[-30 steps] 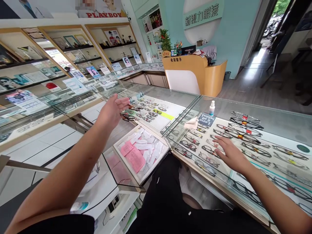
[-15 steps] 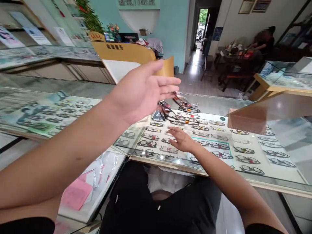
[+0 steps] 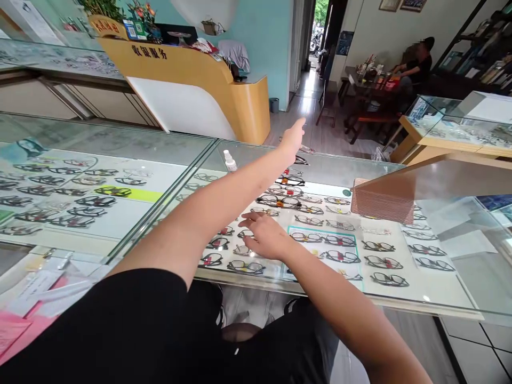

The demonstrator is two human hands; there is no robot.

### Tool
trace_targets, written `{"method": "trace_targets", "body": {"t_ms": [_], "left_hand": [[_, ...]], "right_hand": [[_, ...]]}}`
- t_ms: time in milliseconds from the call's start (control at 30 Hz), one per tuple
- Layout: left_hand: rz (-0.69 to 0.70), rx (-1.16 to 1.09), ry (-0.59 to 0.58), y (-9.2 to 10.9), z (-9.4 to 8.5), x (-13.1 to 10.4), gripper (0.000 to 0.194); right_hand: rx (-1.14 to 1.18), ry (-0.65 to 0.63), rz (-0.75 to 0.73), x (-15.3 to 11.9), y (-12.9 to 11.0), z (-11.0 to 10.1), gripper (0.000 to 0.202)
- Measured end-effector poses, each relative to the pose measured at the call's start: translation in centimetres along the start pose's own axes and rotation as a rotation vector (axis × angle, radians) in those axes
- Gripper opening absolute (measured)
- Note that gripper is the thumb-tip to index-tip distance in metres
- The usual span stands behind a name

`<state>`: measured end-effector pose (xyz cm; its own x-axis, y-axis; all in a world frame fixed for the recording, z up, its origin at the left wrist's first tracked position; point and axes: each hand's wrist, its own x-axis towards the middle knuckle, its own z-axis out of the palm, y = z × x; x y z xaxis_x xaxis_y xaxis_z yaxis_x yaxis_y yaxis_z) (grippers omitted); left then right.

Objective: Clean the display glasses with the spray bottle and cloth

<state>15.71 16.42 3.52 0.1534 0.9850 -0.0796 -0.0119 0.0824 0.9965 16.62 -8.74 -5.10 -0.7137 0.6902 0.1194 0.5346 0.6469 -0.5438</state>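
Observation:
My left hand point(image 3: 293, 141) reaches out over the far edge of a glass display case point(image 3: 344, 304). Reddish-framed eyeglasses point(image 3: 307, 150) show at its far side, and the fingers look closed on them, though the hand itself hides most of the grip. My right hand point(image 3: 266, 234) hovers over or rests on the near part of the glass top, fingers stretched out and nothing in them. Around and beneath the hands are rows of eyeglasses, among them a dark pair point(image 3: 290, 180) and a pair with an orange tag point(image 3: 282, 202).
A small white bottle point(image 3: 230, 161) stands left of my forearm. Across from me are a wooden counter point(image 3: 250, 106) and, farther right, a seated person point(image 3: 418, 66) at a table. A brown perforated panel point(image 3: 384, 201) sits on the right. Pink packets point(image 3: 20, 333) lie at lower left.
My left hand has moved forward and away with the eyeglasses, towards the case's far edge. The right hand stays low over the case. The view has tilted down and turned slightly right.

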Motion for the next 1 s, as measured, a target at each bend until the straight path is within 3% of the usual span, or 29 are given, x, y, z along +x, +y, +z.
{"method": "trace_targets", "body": {"t_ms": [200,433,667,1000], "left_hand": [[-0.083,0.030,0.170,-2.4,1.3,2.1,0.092],[-0.140,0.051,0.194,-3.5,1.7,2.4,0.083],[-0.197,0.126,0.099,-3.4,1.2,2.6,0.087],[-0.371,0.336,-0.074,-1.6,-0.4,2.9,0.109]], "right_hand": [[-0.129,-0.033,-0.017,0.3,-0.5,0.2,0.041],[-0.173,0.005,-0.014,0.3,-0.9,0.5,0.038],[-0.175,0.017,-0.005,0.2,-0.8,0.6,0.038],[-0.132,0.030,-0.007,0.1,-0.7,0.8,0.041]]}}
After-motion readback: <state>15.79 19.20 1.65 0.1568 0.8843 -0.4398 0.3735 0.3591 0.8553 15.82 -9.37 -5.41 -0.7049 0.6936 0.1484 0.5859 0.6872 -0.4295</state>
